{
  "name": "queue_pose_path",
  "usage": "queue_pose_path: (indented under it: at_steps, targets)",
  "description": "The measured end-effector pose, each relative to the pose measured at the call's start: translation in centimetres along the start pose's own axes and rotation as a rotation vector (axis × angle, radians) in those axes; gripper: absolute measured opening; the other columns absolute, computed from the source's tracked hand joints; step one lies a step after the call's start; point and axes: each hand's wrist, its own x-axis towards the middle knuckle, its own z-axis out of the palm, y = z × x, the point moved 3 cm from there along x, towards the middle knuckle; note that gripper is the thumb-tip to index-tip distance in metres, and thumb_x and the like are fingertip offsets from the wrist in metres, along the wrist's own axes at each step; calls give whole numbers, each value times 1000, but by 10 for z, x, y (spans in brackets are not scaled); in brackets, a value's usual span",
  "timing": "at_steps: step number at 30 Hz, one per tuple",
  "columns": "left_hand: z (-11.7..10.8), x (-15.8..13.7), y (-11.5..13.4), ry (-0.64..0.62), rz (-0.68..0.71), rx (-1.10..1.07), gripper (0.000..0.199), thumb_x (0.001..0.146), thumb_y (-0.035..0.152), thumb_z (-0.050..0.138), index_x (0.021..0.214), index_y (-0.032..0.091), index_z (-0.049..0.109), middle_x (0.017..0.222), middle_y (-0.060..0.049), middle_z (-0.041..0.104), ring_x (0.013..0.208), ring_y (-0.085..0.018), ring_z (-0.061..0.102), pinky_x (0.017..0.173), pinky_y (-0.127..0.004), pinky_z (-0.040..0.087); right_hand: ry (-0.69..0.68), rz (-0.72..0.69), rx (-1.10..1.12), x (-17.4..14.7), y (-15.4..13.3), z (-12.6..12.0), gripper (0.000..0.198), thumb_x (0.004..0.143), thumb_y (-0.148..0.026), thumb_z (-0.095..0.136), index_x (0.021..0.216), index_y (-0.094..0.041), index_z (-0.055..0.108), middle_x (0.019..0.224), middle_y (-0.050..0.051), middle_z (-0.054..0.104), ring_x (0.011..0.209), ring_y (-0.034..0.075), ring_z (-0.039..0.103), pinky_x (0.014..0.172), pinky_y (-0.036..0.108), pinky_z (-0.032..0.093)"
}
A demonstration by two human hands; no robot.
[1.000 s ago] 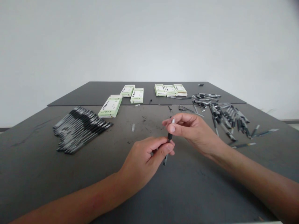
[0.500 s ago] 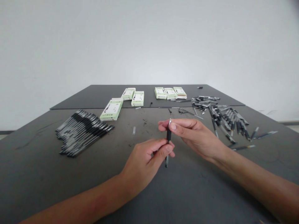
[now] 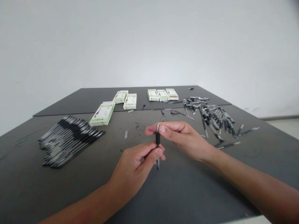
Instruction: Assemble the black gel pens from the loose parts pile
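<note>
A pen (image 3: 158, 139) with a black grip and a clear barrel stands nearly upright between my hands, its pale tip pointing up. My left hand (image 3: 140, 161) is closed around the barrel, thumb and fingers pinching it below the grip. Higher up, my right hand (image 3: 179, 135) pinches the tip end between thumb and forefinger. The lower end of the barrel sticks out beneath my left fingers. Whether the tip piece is fully seated on the grip is hidden by the right thumb.
At the left lies a neat row of pens (image 3: 70, 140). A green-white box (image 3: 102, 114) stands behind it, with more boxes (image 3: 157, 95) farther back. Loose pens and parts (image 3: 216, 119) are heaped at the right. A small clear strip (image 3: 126, 134) lies mid-table.
The camera view has turned slightly right, so the table and its things appear shifted left. Both hands keep their hold on the pen, with little visible change in grip.
</note>
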Motion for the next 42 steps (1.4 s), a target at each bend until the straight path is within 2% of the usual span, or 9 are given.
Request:
queue_pose_path:
  at_steps: [4,9,13,18,23,28,33,37,42]
  targets:
    - [1,1,-5,-10,-1,21,30,108,34,54,95,21,78,83,1,80,67,-13,69,68,-23,51,80,-31,-52,3,0,-6,24,96,-46,77,108,-28,87,105,3,84,65,12,66,72,31,59]
    - [0,1,-7,0,-6,32,31,107,36,54,95,22,79,81,1,80,66,-14,68,70,-24,51,104,-48,-26,3,-1,-3,18,96,-42,78,104,-30,88,101,1,84,63,11,64,71,31,59]
    - [-2,1,-2,34,-13,27,29,106,37,57,95,22,79,78,2,79,65,-14,68,70,-23,51,215,-90,-76,6,-1,-17,17,85,-43,89,96,-31,88,96,0,84,81,14,72,85,33,59]
    - [-1,2,0,49,-4,10,28,105,36,59,90,21,78,82,2,80,73,-14,71,70,-22,50,566,-276,-183,14,-12,-80,33,86,-47,87,116,-33,84,99,0,82,94,17,73,98,37,56]
    - [2,-1,-2,39,15,12,29,105,36,60,88,21,78,87,1,81,80,-15,74,73,-22,50,950,-409,-624,3,-31,-154,40,87,-49,84,118,-24,83,102,7,83,90,23,74,94,44,58]
    - [4,-2,-4,36,48,-14,25,105,35,62,93,22,79,91,1,82,85,-15,76,76,-22,52,1141,-290,-1041,-20,-36,-206,40,92,-52,74,116,-22,84,95,10,83,84,25,74,84,42,57]
    - [5,-1,-5,25,55,-6,28,105,36,62,89,22,79,94,-1,83,87,-16,76,76,-24,52,1233,-84,-1233,-40,-33,-248,41,87,-62,75,98,-24,84,87,9,81,83,27,74,81,40,52]
    - [7,-2,-6,6,64,24,28,106,39,62,93,23,80,92,0,81,84,-16,73,75,-26,49,1235,27,-1305,-48,-31,-268,50,83,-73,73,84,-23,77,78,8,76,74,26,68,73,38,46]
    - [9,-4,-6,-11,59,26,27,105,40,63,94,22,80,90,0,80,81,-16,70,72,-26,47,1055,179,-1484,-41,-19,-277,63,98,-75,46,70,-23,70,63,7,64,66,24,59,64,37,38]
